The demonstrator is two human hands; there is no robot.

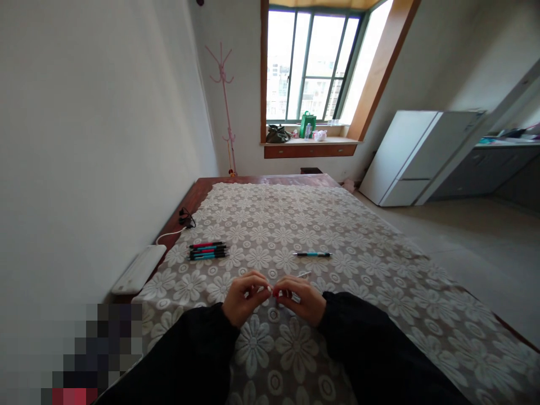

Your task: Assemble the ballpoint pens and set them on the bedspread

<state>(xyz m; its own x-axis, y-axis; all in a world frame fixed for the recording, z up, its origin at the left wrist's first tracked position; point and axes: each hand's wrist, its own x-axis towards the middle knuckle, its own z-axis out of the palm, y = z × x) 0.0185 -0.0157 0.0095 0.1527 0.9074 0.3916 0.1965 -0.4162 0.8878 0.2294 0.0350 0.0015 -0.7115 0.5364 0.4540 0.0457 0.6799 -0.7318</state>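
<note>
Nearest, 2 black sleeves [198,354] coming in from the bottom edge; meeting over a lace tablecloth [337,337] patterned with flowers. Left hand [244,297] curled, fingertips pinched together toward the middle; hard to tell what exactly is between them. Right hand [301,300] closed around a small red pen [279,292], with a pale end of it poking out past the fingers; both hands almost touching, low over the cloth. Just beyond the right hand, a thin white piece [304,274] lying on the cloth. Farther out, a single teal pen [313,255] lying crosswise, apart from the hands. To the left of it, a bundle of pens [208,251], red and teal, side by side. At the left edge of the table, a white power strip [138,270] with a cable and a black plug [186,218]. Far back, a pink coat stand [225,101] against the wall; a window [312,62] with bags on its sill; a white cabinet [415,154] to the right.
</note>
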